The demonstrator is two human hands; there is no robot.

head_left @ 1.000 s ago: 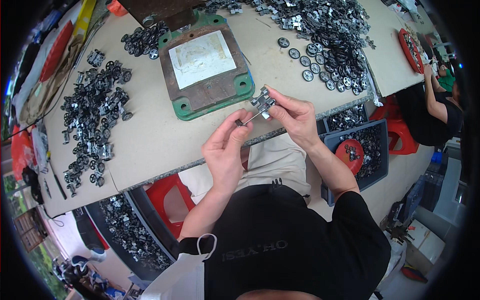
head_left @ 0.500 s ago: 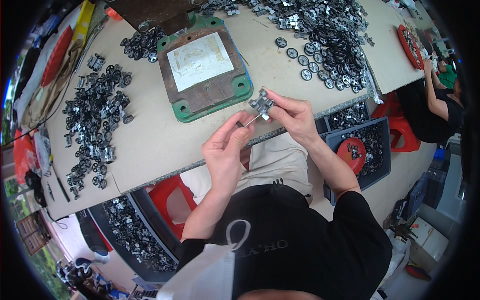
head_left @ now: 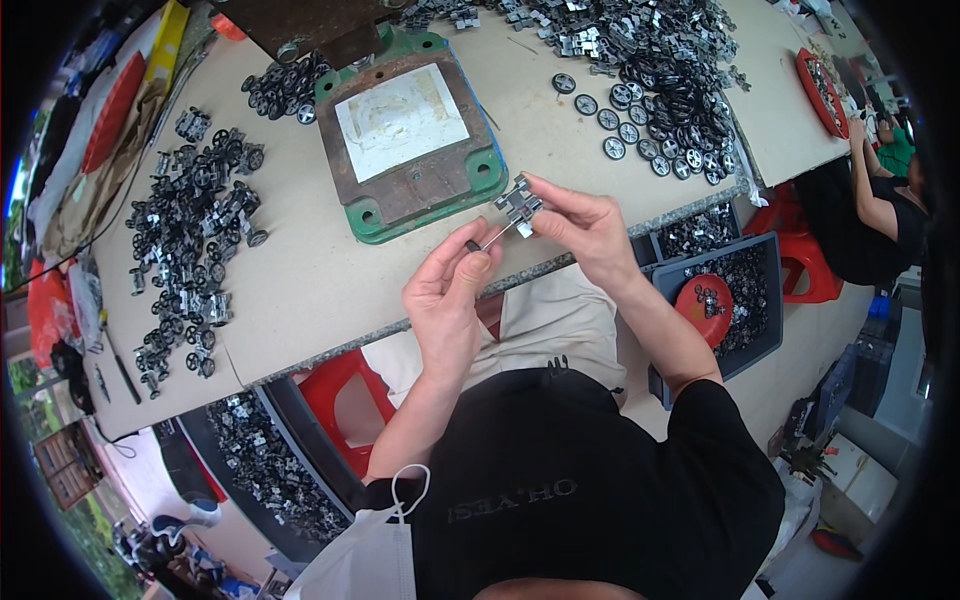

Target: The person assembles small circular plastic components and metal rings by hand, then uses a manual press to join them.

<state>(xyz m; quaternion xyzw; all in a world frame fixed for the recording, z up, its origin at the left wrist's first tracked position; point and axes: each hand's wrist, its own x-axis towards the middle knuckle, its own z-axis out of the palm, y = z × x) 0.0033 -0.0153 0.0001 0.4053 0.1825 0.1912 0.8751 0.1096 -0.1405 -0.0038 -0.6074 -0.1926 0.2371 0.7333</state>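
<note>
My left hand (head_left: 446, 290) pinches a small black wheel (head_left: 473, 246) seen nearly edge-on, with a thin metal axle (head_left: 495, 238) sticking out of it. The axle's far end meets the lower edge of a grey toy chassis (head_left: 519, 205); whether it sits inside a hole is too small to tell. Thumb and fingers of my right hand (head_left: 588, 235) grip that chassis by its right side. Both hands are raised over the table's front edge, just in front of a green-edged metal press base (head_left: 400, 205) with a white pad (head_left: 400, 120).
Loose wheels (head_left: 690, 150) and grey chassis parts (head_left: 590, 40) are heaped at the back right. More wheels (head_left: 285, 90) lie left of the press. Wheeled chassis (head_left: 200, 200) cover the table's left. Parts bins (head_left: 768, 300) flank my lap. Another person (head_left: 890, 215) sits far right.
My left hand has tipped the wheel slightly up and left, showing more axle. The chassis has turned a little in my right hand. The hanging white mask has swung left.
</note>
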